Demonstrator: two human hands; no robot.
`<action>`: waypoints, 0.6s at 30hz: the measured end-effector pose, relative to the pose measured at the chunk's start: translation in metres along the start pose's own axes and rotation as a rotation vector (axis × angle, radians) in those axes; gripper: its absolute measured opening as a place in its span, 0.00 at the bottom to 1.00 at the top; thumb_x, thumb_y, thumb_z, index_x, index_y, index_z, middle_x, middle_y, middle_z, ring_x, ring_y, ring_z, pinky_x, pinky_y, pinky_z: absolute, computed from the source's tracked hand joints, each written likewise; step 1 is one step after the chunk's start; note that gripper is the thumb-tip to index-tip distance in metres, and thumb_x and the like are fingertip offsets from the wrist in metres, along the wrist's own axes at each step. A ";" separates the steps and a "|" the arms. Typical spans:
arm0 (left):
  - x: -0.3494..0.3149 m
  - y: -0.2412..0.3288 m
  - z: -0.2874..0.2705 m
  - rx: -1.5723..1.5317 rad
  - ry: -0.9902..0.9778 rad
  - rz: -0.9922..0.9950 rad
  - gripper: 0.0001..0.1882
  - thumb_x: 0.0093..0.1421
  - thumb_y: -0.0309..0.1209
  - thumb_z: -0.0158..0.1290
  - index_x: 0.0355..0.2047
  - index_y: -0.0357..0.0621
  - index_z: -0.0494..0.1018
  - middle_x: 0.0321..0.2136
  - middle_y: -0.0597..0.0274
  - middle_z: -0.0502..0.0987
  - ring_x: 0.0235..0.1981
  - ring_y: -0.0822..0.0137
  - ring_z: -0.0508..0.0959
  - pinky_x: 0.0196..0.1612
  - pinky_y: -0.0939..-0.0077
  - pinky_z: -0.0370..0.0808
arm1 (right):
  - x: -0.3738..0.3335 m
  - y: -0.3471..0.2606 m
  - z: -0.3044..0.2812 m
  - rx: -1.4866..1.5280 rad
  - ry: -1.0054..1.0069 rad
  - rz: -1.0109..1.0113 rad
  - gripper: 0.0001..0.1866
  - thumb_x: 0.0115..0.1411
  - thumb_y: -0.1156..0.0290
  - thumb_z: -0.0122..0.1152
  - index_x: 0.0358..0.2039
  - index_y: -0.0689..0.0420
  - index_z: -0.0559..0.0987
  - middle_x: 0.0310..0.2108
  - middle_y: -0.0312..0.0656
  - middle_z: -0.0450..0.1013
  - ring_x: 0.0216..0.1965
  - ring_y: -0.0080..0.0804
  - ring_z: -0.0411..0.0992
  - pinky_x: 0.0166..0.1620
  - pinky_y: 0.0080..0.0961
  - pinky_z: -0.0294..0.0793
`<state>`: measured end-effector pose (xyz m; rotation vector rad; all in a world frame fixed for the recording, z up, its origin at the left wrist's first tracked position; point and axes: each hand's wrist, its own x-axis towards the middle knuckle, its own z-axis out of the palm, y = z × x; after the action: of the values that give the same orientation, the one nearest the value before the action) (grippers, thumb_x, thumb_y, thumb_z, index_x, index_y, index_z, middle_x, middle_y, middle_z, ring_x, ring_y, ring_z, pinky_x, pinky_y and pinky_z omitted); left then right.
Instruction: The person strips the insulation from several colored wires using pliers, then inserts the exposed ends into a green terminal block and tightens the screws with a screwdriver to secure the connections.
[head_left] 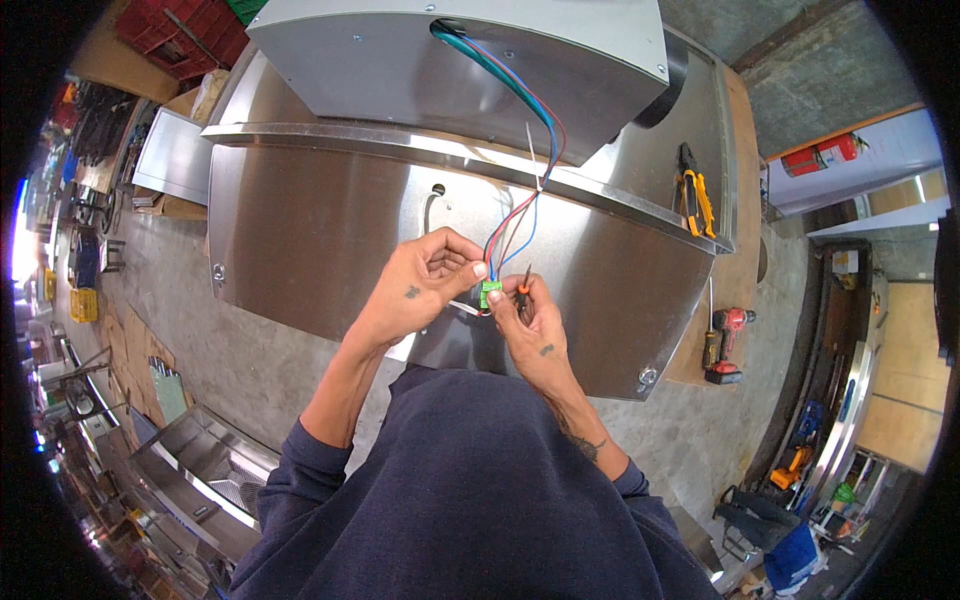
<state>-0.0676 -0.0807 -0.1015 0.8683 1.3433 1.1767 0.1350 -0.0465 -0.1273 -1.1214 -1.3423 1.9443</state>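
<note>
My left hand (420, 285) is closed in a pinch on thin wires (518, 208), just where they enter a small green terminal block (491, 292). My right hand (538, 338) grips that block between thumb and fingers. A small screwdriver (523, 288) with an orange and black handle is also held in the right hand, its tip pointing away from me. Red, blue, brown and white wires run up from the block to a cable tie (541, 184). A pale cable (428, 218) comes out of a hole in the steel panel and passes behind my left hand.
Beyond the steel panel (300, 220) stands a grey metal box (400, 90), the wires leaving its opening. Yellow-handled pliers (693, 198) lie at the right. A red cordless drill (730, 340) and another screwdriver (711, 345) rest on a board. A steel sink-like unit (200, 475) stands lower left.
</note>
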 end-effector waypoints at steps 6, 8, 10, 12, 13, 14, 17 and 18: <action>0.002 -0.004 -0.005 -0.207 0.006 -0.053 0.11 0.70 0.27 0.68 0.49 0.34 0.82 0.41 0.60 0.87 0.41 0.73 0.84 0.49 0.75 0.81 | 0.003 -0.002 -0.003 0.035 -0.032 0.003 0.11 0.78 0.69 0.64 0.51 0.61 0.74 0.42 0.34 0.72 0.41 0.16 0.69 0.46 0.18 0.71; 0.003 -0.008 -0.007 -0.207 0.002 -0.062 0.12 0.70 0.27 0.68 0.49 0.34 0.82 0.40 0.60 0.86 0.40 0.74 0.84 0.48 0.76 0.81 | 0.000 -0.008 -0.002 0.040 -0.041 0.007 0.10 0.78 0.69 0.64 0.51 0.61 0.74 0.42 0.33 0.72 0.41 0.16 0.69 0.46 0.18 0.71; 0.002 -0.008 -0.006 -0.197 0.011 -0.063 0.12 0.69 0.27 0.69 0.49 0.34 0.82 0.40 0.60 0.86 0.39 0.74 0.84 0.47 0.76 0.81 | -0.001 -0.004 -0.001 0.019 -0.025 -0.037 0.12 0.79 0.65 0.64 0.52 0.60 0.75 0.38 0.31 0.72 0.36 0.14 0.67 0.40 0.17 0.69; -0.001 -0.001 -0.003 -0.176 0.036 -0.051 0.12 0.69 0.27 0.69 0.49 0.34 0.82 0.40 0.60 0.87 0.40 0.74 0.84 0.47 0.76 0.81 | 0.000 -0.002 -0.001 0.010 -0.019 -0.039 0.12 0.79 0.66 0.64 0.52 0.60 0.75 0.38 0.31 0.72 0.36 0.14 0.66 0.40 0.17 0.69; -0.002 0.001 -0.002 -0.150 0.038 -0.032 0.12 0.69 0.27 0.69 0.49 0.34 0.83 0.40 0.60 0.87 0.40 0.73 0.84 0.48 0.76 0.82 | 0.000 -0.002 -0.001 0.012 -0.020 -0.019 0.11 0.78 0.68 0.65 0.51 0.60 0.75 0.40 0.32 0.72 0.38 0.15 0.67 0.42 0.17 0.70; -0.003 0.003 0.000 -0.123 0.040 -0.014 0.12 0.69 0.27 0.69 0.49 0.34 0.83 0.40 0.60 0.87 0.40 0.73 0.85 0.48 0.76 0.82 | 0.000 -0.002 -0.001 0.013 -0.022 0.001 0.10 0.78 0.70 0.65 0.51 0.61 0.74 0.42 0.33 0.72 0.40 0.15 0.68 0.44 0.17 0.71; -0.005 0.009 0.002 -0.069 0.041 0.006 0.12 0.70 0.28 0.69 0.49 0.34 0.83 0.40 0.59 0.87 0.42 0.74 0.85 0.49 0.76 0.82 | -0.001 -0.003 -0.001 0.020 -0.032 -0.007 0.10 0.78 0.71 0.64 0.51 0.61 0.74 0.42 0.33 0.71 0.41 0.15 0.67 0.44 0.17 0.70; -0.005 0.010 0.002 -0.055 0.042 0.006 0.12 0.70 0.28 0.69 0.48 0.34 0.83 0.40 0.59 0.87 0.42 0.74 0.85 0.50 0.76 0.83 | -0.001 -0.003 -0.001 0.034 -0.033 -0.011 0.10 0.78 0.71 0.64 0.51 0.61 0.74 0.42 0.33 0.71 0.41 0.15 0.67 0.44 0.17 0.70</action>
<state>-0.0663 -0.0826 -0.0905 0.8122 1.3362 1.2366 0.1362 -0.0455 -0.1239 -1.0681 -1.3245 1.9791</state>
